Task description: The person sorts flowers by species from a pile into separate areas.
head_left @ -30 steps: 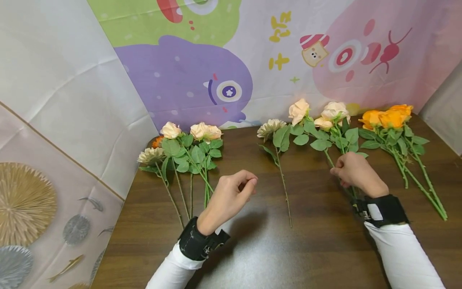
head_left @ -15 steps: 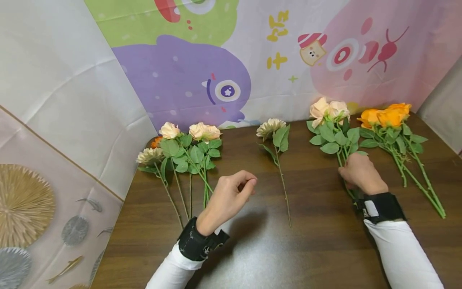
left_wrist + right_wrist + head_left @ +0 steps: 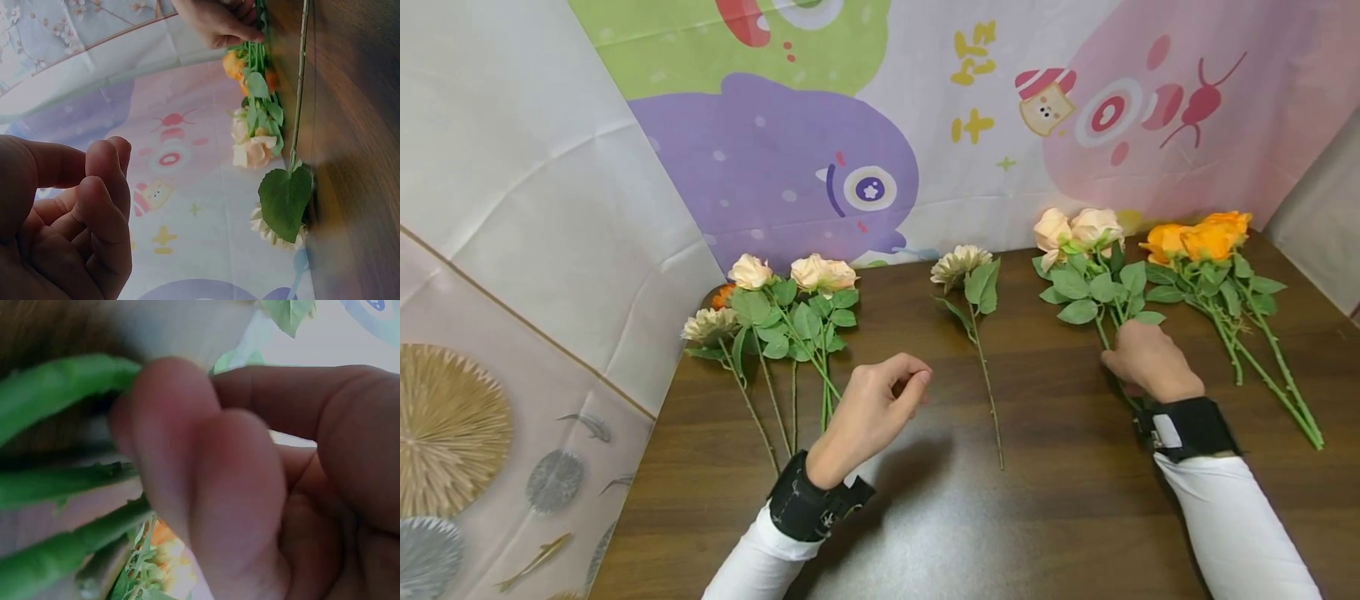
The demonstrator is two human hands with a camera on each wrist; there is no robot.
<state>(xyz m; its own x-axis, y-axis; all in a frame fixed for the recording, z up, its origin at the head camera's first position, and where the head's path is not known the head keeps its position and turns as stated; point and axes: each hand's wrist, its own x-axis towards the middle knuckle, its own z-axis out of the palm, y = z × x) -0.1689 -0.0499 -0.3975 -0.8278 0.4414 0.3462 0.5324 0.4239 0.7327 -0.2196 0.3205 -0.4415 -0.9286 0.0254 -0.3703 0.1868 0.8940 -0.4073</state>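
Note:
My right hand [image 3: 1153, 358] is low over the table at the right, its fingers and thumb pinching a stem of the cream roses [image 3: 1078, 237]. Seen from the right wrist, several green stems [image 3: 56, 556] run up to the curled fingertips. Those roses lie side by side at the table's back, leaves overlapping. My left hand [image 3: 876, 408] hovers left of centre, fingers loosely curled and holding nothing, as the left wrist view also shows. Between the hands lies a single pale, many-petalled flower [image 3: 958, 267] with a thin brownish stem.
To the left lies a group of cream roses [image 3: 823, 273], a pale flower [image 3: 711, 325] and an orange bloom [image 3: 724, 296], with stems toward me. Orange roses [image 3: 1206, 240] lie right of my right hand. A cartoon-printed cloth [image 3: 790, 167] hangs behind the brown table [image 3: 1000, 533].
A cream rose at the right has swung rightward to lie beside the other cream blooms, then shifted slightly back left. My right hand moved a little right; the left has stayed put.

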